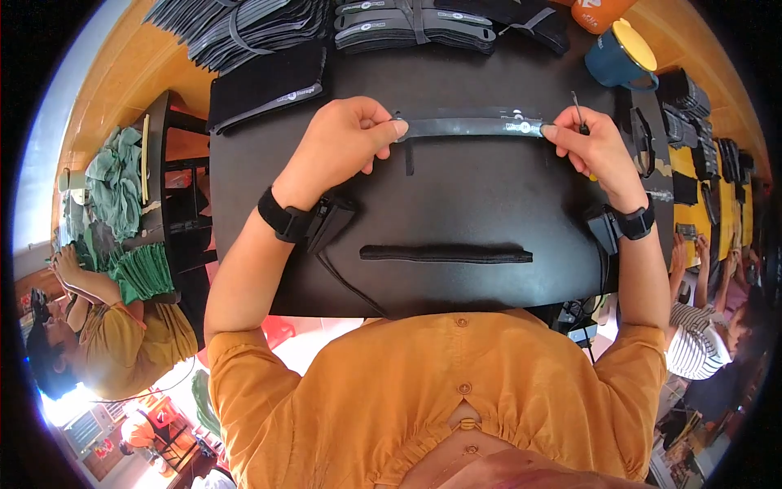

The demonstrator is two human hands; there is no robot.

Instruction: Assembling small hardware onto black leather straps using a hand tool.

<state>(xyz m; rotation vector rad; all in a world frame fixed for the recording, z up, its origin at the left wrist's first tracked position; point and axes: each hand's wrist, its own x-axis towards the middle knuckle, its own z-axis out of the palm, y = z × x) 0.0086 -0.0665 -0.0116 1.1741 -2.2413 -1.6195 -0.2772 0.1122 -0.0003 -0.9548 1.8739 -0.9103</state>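
A dark grey flat strap [464, 127] with a pale printed mark near its right end stretches level above the table between my two hands. My left hand [349, 143] pinches the strap's left end between thumb and fingers. At the other end my right hand [593, 148] pinches it the same way. A thin tool [574, 101] with a metal tip also sticks up out of my right hand; its kind is hard to make out. Below the strap's left end hangs or lies a short narrow dark piece [410, 159]. Nearer to me, a folded black strap [446, 254] lies on the table.
Bundled dark straps [414, 28] and a thick stack [240, 33] stand along the far edge of the dark table [456, 212]. A folded black piece [267, 85] lies far left. A blue mug [615, 61] with a yellow lid stands far right. People work at both sides.
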